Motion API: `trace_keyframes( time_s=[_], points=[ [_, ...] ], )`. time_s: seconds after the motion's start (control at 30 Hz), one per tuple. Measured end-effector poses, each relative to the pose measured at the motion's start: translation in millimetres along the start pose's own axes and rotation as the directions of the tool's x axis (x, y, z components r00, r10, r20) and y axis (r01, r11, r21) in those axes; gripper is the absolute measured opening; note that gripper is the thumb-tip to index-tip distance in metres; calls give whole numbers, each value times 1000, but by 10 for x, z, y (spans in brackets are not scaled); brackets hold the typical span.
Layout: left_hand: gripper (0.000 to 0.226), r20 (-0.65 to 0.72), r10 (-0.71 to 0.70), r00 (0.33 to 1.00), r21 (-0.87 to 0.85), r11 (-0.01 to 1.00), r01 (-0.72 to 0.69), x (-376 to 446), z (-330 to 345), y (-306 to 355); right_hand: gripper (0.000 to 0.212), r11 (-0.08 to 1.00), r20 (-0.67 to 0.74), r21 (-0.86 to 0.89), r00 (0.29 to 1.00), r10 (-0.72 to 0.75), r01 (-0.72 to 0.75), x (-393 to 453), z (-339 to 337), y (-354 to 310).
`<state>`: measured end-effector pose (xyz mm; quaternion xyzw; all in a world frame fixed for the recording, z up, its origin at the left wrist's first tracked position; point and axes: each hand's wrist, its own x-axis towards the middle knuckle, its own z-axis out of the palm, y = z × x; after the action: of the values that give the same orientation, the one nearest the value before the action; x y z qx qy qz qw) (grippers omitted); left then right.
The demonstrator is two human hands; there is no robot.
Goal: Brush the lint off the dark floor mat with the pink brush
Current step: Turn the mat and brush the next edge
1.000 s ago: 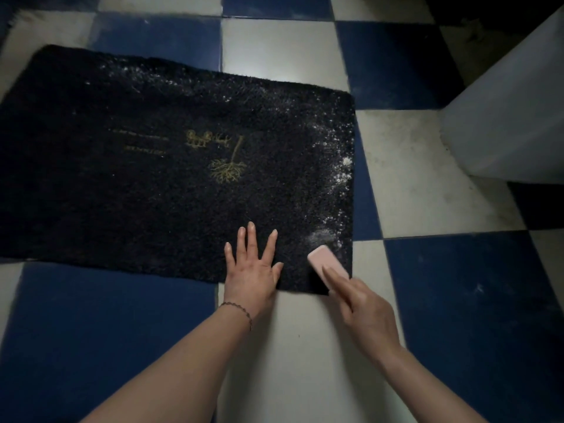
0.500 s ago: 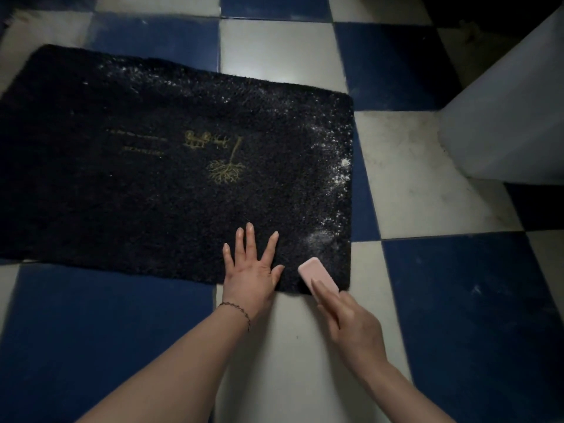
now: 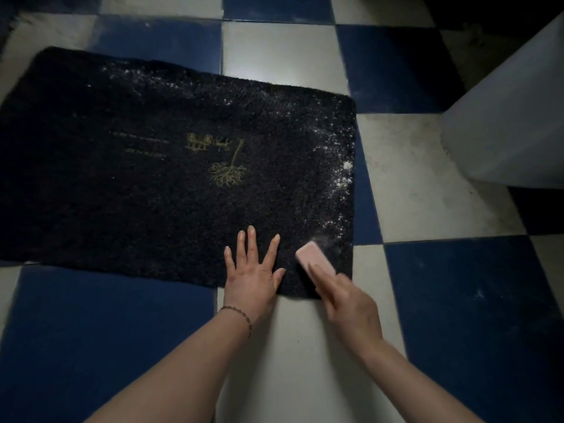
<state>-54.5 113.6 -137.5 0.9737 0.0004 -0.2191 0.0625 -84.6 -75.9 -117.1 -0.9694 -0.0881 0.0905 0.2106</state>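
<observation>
Pink brush (image 3: 316, 260) on the mat's (image 3: 152, 184) near corner, in the right hand's (image 3: 348, 303) grip.

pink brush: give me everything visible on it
The pink brush is a small rounded oblong block, smooth like plastic; its bristles are hidden. It lies diagonally on the dark floor mat by the mat's near right corner, beside pale lint. The right hand grips its near end, slightly blurred.

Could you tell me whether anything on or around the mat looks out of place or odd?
Yes: pale lint is scattered thickly along the right side and far edge of the dark mat, which also lies askew to the floor tiles.
</observation>
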Motion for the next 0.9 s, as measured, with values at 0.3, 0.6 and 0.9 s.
trace_keyframes(
  time_s=[0.3, 0.6, 0.9],
  points=[
    [64, 2, 6, 1000, -8, 1000, -6, -20, -25, 1, 44, 990, -86, 39, 987, 135, -132, 472, -270, 185],
    [65, 7, 5, 1000, -12, 1000, -5, -24, -35, 11, 50, 997, 1, -18, 997, -73, 73, 185, -32, -24],
    [64, 1, 5, 1000, 9, 1000, -5, -24, -24, 11, 46, 988, -62, 78, 988, 141, -136, 348, -246, 187]
  ],
)
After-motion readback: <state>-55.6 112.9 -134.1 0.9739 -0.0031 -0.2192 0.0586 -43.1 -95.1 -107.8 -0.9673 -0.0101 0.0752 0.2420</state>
